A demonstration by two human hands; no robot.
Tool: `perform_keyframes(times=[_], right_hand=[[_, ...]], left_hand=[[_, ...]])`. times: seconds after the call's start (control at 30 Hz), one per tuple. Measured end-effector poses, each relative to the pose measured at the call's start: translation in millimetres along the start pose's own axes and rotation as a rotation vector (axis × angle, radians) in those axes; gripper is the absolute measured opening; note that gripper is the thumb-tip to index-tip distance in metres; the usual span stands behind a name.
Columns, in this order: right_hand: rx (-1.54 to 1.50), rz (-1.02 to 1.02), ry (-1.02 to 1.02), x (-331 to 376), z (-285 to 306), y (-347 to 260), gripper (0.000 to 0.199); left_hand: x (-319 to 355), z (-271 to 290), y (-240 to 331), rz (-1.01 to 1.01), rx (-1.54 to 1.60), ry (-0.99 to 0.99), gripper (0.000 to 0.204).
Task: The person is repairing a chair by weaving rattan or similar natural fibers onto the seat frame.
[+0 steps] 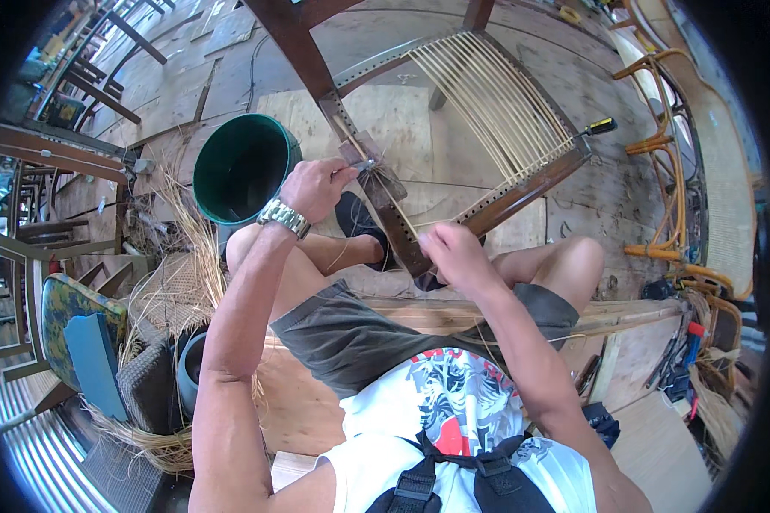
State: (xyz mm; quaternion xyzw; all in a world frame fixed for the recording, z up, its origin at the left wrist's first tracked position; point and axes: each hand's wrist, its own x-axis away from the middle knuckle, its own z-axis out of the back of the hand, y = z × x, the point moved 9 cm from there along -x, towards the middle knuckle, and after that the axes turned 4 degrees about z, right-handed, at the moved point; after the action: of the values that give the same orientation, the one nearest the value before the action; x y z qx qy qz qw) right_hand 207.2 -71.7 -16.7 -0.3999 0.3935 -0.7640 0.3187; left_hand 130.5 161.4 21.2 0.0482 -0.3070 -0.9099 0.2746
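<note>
- I see a green bucket (210, 162) beside the left forearm; a wide elbow swing could knock it.
- The small shiny thing (365, 164) at the left fingertips could skid off the wooden block (387, 185) and nick skin, I judge, if pushed at a poor angle.
- The cane strip (405, 218) lies along the near-left rail of the chair frame (522, 198), between both hands; a crooked pull could split it.
- Farther right, the strung strands (488, 111) might slacken if the screwdriver (601, 126) at the corner works loose.
- I have the left hand (314, 186) reaching forward, elbow slightly bent, thumb and forefinger pinching that shiny thing.
- The right hand (460, 256) angles inward, fingers curled by the strip's near end; blur means I cannot tell whether they grip it.
</note>
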Motion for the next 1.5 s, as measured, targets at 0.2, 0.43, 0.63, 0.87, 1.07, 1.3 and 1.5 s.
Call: perform_keyframes(times=[0.2, 0.43, 0.63, 0.87, 1.07, 1.3, 1.5], right_hand=[[0.213, -0.192, 0.045, 253, 85, 143, 0.021], [0.555, -1.262, -0.255, 667, 154, 317, 0.029], [0.550, -1.120, -0.175, 611, 151, 369, 0.031], [0.618, -0.598, 0.344, 407, 199, 269, 0.026], [0.427, -0.821, 0.261, 411, 181, 279, 0.027], [0.471, -0.906, 0.238, 467, 168, 306, 0.030], [0.427, -0.877, 0.298, 468, 185, 327, 0.030]], left_hand=[[1, -2, -5, 0.060, -0.006, -0.034, 0.029], [26, -43, -39, 0.454, 0.579, -0.424, 0.048], [49, -69, -40, 0.514, 0.977, -0.512, 0.026], [33, 58, -60, 0.240, 0.480, 0.417, 0.037], [-13, -3, 11, -0.143, 0.268, -0.232, 0.035], [-31, -14, 24, -0.283, 0.028, -0.314, 0.030], [-30, 7, 30, -0.293, -0.173, -0.101, 0.020]])
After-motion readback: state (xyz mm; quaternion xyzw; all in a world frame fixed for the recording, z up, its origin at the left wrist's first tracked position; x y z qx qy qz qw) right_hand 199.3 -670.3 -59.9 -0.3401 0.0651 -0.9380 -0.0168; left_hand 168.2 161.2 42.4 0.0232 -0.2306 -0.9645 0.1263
